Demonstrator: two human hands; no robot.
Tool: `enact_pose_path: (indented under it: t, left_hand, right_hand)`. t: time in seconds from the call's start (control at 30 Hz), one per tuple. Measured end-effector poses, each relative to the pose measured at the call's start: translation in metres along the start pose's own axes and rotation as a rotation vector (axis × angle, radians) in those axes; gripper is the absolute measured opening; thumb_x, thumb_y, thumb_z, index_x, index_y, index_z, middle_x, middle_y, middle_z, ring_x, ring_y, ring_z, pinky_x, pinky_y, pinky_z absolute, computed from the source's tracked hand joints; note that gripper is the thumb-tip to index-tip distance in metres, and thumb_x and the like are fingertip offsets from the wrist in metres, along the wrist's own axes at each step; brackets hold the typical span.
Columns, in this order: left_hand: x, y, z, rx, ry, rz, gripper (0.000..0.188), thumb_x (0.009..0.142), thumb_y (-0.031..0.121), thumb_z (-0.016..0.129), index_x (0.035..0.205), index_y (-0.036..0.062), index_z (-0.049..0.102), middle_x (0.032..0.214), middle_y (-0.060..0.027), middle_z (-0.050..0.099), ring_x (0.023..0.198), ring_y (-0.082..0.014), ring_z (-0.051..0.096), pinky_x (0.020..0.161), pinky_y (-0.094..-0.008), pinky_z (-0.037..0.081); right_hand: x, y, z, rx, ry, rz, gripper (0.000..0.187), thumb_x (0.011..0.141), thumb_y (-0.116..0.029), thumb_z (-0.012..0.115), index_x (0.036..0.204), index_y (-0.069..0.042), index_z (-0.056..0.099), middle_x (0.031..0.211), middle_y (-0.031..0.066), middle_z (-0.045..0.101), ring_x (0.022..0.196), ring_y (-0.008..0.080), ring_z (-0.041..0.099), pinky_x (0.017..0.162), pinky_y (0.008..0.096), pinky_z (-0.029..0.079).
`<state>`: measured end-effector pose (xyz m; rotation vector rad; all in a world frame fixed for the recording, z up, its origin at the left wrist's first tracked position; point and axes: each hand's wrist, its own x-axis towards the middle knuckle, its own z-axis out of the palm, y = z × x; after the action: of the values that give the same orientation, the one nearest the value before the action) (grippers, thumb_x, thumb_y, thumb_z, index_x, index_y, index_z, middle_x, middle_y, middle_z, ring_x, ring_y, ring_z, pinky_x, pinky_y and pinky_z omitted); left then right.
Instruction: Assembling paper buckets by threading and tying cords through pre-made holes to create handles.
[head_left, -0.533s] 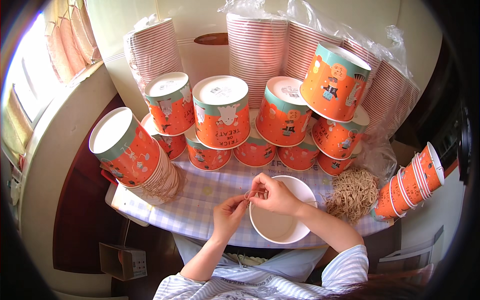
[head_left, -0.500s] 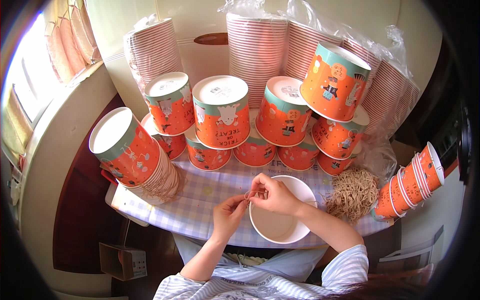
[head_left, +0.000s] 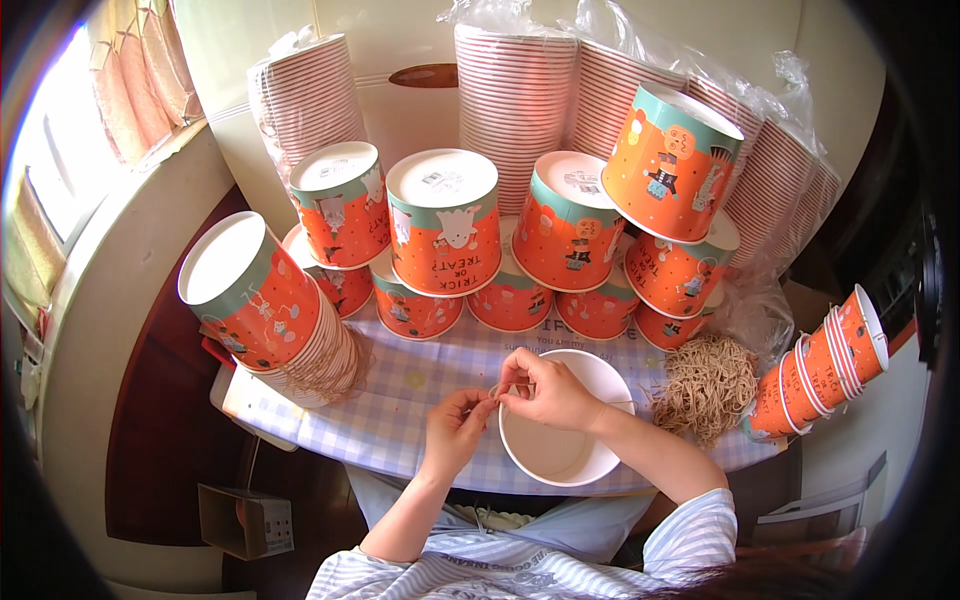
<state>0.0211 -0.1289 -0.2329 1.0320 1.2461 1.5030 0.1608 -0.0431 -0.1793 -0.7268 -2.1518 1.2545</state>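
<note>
1. Left hand [head_left: 458,428]: thumb and fingers pinched together on a thin strand [head_left: 496,390], just left of the open tub.
2. Right hand [head_left: 548,392]: also pinched on the strand, meeting the left fingertips; wrist over the tub.
3. We place the open tub [head_left: 550,462] mouth up at the tabletop's [head_left: 385,425] near edge, below the right hand. White rim, plain whitish inside, nothing in it that we can see; its outer wall is hidden from us.
4. A short pale piece shows at its right rim. Same strand? We cannot tell. We judge this tub partly strung, the strand's end not yet settled.
5. Right of it, a tangled tan heap of strands [head_left: 705,388], which we read as unused.
6. Beyond that, a tilted nested stack [head_left: 812,368], orange; fastenings too small to tell.
7. Far left, another nested stack [head_left: 262,315], strands gathered along its rims: already strung, we judge.
8. Behind, upturned orange-and-green tubs [head_left: 447,235] show us no strands, so probably still to do; wrapped stacks [head_left: 515,115] stand farther back.
</note>
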Motion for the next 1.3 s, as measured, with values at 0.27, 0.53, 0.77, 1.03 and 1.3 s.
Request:
enact_pose_path:
  t: [0.27, 0.53, 0.77, 1.03, 1.3]
  left_hand:
    - [0.002, 0.005, -0.004, -0.306, -0.163, -0.259, 0.011, 0.087, 0.017, 0.054, 0.089, 0.0062, 0.056, 0.076, 0.0050, 0.051, 0.064, -0.0021, 0.042, 0.055, -0.0165, 0.033]
    - [0.003, 0.005, -0.006, -0.538, -0.252, -0.301, 0.010, 0.087, 0.017, 0.054, 0.090, 0.0084, 0.055, 0.083, 0.0047, 0.052, 0.069, -0.0023, 0.042, 0.060, -0.0168, 0.033]
    - [0.004, 0.007, -0.014, -0.639, -0.331, -0.407, 0.013, 0.086, 0.018, 0.055, 0.093, 0.0074, 0.056, 0.085, 0.0037, 0.053, 0.071, -0.0043, 0.043, 0.063, -0.0185, 0.035]
    - [0.006, 0.010, -0.016, -0.716, -0.381, -0.527, 0.016, 0.086, 0.019, 0.055, 0.096, 0.0067, 0.057, 0.082, 0.0029, 0.051, 0.074, -0.0062, 0.043, 0.064, -0.0212, 0.036]
    - [0.006, 0.007, -0.018, -0.736, -0.355, -0.528, 0.011, 0.084, 0.017, 0.058, 0.089, 0.0075, 0.058, 0.079, 0.0032, 0.053, 0.071, -0.0052, 0.045, 0.061, -0.0201, 0.036]
  right_hand:
    - [0.000, 0.000, 0.000, -0.067, 0.012, -0.005, 0.020, 0.072, -0.012, 0.063, 0.084, -0.008, 0.047, 0.071, 0.0008, 0.058, 0.057, 0.0131, 0.055, 0.053, 0.0274, 0.045]
    - [0.000, -0.003, 0.000, -0.110, 0.023, -0.024, 0.020, 0.072, -0.013, 0.062, 0.084, -0.008, 0.048, 0.071, 0.0007, 0.058, 0.057, 0.0144, 0.056, 0.052, 0.0288, 0.045]
    - [-0.001, -0.011, -0.005, -0.121, -0.004, 0.012, 0.023, 0.071, -0.014, 0.063, 0.089, -0.009, 0.050, 0.074, 0.0016, 0.058, 0.057, 0.0135, 0.055, 0.052, 0.0279, 0.045]
    - [-0.004, -0.020, -0.005, -0.160, -0.002, -0.344, 0.013, 0.066, -0.008, 0.068, 0.077, -0.008, 0.062, 0.069, 0.0021, 0.055, 0.058, 0.0108, 0.053, 0.052, 0.0236, 0.042]
    - [-0.006, -0.019, -0.003, -0.340, 0.070, -0.303, 0.008, 0.066, -0.016, 0.067, 0.073, -0.013, 0.065, 0.073, 0.0022, 0.058, 0.061, 0.0183, 0.060, 0.052, 0.0284, 0.049]
